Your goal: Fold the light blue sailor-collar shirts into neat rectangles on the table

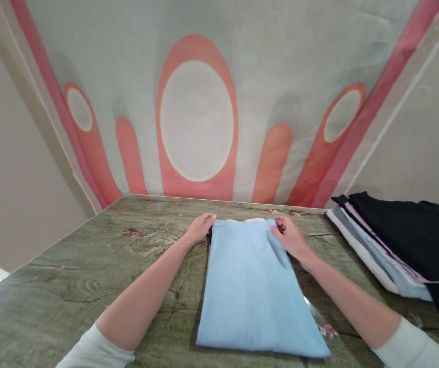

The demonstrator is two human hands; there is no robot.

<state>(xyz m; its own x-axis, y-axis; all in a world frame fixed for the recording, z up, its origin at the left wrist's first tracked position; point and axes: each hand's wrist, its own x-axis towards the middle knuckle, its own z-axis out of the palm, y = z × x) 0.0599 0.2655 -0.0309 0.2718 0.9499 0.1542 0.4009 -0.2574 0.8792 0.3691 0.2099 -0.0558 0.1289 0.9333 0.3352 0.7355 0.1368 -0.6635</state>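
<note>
A light blue garment (pixel 254 286), folded into a neat panel, is lying flat on the wood-patterned desk (pixel 89 276), its narrower end facing away from the person and its wider fold facing toward them. The left grip (pixel 201 227) is reaching to the garment's far left corner, its fingertips touching the edge there; whether they are pinching the cloth or only resting against it, one cannot tell. The right grip (pixel 291 237) is grasping the garment's far right corner, with the thumb lying over the top of the cloth and the fingers curling around the edge. A strip of white fabric (pixel 256 220) is peeking out along the garment's far edge, between the two grips. Both forearms are coming in from the near side, one on each side of the garment, with white sleeves (pixel 99 350) covering them near the elbows. To the right of the garment, well apart from it, a stack of folded clothes (pixel 399 240) is sitting on the desk, black cloth lying uppermost and white, grey and pale pink layers showing beneath. Beyond the garment, a wall (pixel 250 30) is displaying coral and pink rounded shapes.
</note>
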